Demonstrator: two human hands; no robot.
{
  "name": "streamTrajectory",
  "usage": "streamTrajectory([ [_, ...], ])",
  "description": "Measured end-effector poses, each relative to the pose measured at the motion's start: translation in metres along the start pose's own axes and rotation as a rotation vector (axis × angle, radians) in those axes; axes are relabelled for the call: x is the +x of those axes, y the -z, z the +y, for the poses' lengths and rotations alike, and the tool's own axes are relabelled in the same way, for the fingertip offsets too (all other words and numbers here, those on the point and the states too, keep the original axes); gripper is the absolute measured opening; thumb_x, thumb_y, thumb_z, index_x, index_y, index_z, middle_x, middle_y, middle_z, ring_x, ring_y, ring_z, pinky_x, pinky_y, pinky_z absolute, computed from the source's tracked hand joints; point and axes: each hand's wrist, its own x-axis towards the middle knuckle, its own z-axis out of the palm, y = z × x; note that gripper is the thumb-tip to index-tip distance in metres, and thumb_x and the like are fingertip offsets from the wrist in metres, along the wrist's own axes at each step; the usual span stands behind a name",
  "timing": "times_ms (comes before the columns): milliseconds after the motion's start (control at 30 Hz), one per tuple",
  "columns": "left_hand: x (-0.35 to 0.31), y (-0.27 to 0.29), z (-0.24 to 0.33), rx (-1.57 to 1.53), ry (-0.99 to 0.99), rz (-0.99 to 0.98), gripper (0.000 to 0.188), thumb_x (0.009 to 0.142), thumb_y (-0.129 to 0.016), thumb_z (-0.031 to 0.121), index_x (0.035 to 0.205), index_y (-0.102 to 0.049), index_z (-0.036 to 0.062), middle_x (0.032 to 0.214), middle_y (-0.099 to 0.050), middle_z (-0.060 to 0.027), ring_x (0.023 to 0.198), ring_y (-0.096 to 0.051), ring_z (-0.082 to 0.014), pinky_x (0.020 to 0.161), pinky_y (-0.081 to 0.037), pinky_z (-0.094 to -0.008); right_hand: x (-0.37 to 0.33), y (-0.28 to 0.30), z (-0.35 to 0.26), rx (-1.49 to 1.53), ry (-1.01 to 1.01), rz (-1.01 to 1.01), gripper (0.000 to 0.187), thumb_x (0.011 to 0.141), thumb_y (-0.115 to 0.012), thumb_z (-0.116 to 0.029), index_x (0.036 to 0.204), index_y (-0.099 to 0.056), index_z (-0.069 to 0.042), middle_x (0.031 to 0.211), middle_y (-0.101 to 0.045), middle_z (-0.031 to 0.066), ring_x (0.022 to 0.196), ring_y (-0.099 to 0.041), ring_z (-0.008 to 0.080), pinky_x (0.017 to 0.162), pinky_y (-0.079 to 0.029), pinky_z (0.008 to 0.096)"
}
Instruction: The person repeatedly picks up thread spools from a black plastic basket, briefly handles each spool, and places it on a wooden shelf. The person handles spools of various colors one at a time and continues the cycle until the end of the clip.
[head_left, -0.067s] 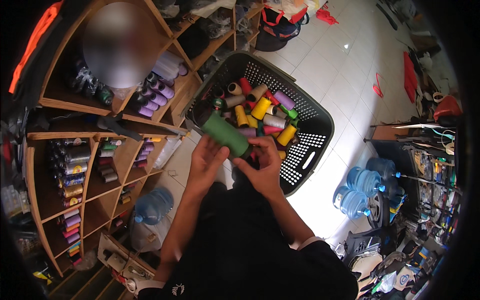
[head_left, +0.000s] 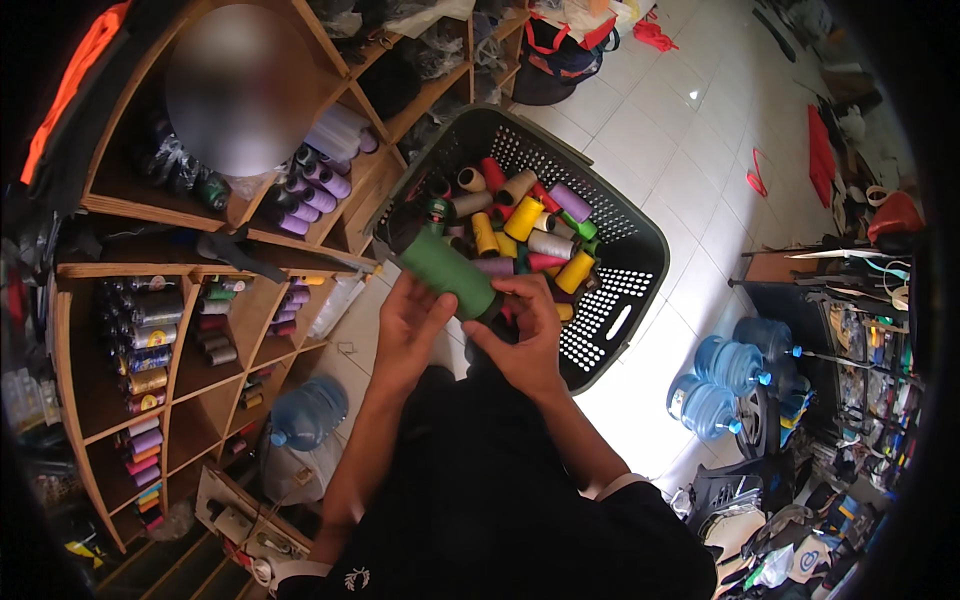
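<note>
A large green thread spool [head_left: 447,272] lies tilted across both my hands, above the near left side of a dark basket [head_left: 625,235]. My left hand [head_left: 415,325] grips its underside, thumb along the green thread. At the spool's lower right end, the fingers and thumb of my right hand [head_left: 525,325] close round the dark base. Inside the basket is a heap of thread spools, among them a yellow spool [head_left: 524,217], a purple spool [head_left: 570,202] and a grey spool [head_left: 550,244]. Part of the heap is hidden behind the green spool and my hands.
Wooden shelves [head_left: 170,428] with rows of spools stand on the left. A blue water jug [head_left: 308,412] sits beside them on the floor. Several more jugs [head_left: 735,365] stand at the right, near a cluttered rack [head_left: 860,370]. Bags [head_left: 565,50] lie beyond the basket.
</note>
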Motion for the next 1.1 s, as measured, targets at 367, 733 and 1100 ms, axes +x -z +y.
streamTrajectory([
  [367,-0.016,0.026,0.025,0.029,-0.144,0.009,0.059,0.089,-0.065,0.018,0.138,-0.037,-0.0018,0.134,-0.048,-0.0191,0.127,-0.046,-0.0291,0.106,-0.037,-0.0441,0.035,-0.010,-0.049,-0.171,0.111,-0.246,0.053,0.071,-0.081,-0.013,0.119,-0.060,-0.004,0.101,-0.059,0.0116,0.095,-0.060,0.0217,0.082,-0.047,0.0312],
  [733,-0.024,0.030,0.037,-0.034,-0.198,-0.013,0.063,0.088,-0.067,0.014,0.139,-0.035,-0.0025,0.138,-0.045,-0.0220,0.128,-0.046,-0.0296,0.108,-0.033,-0.0444,0.041,-0.023,-0.046,-0.138,0.165,-0.254,0.022,0.075,-0.075,-0.004,0.095,-0.069,-0.002,0.087,-0.058,0.0079,0.080,-0.059,0.0178,0.071,-0.045,0.0278],
  [1100,-0.025,0.032,0.036,-0.081,-0.230,-0.003,0.065,0.085,-0.067,0.008,0.140,-0.033,-0.0002,0.140,-0.043,-0.0206,0.129,-0.043,-0.0316,0.108,-0.032,-0.0473,0.041,-0.023,-0.056,-0.043,0.038,-0.349,0.008,0.087,-0.060,-0.004,0.087,-0.053,-0.001,0.087,-0.050,0.0060,0.076,-0.049,0.0152,0.068,-0.039,0.0266],
])
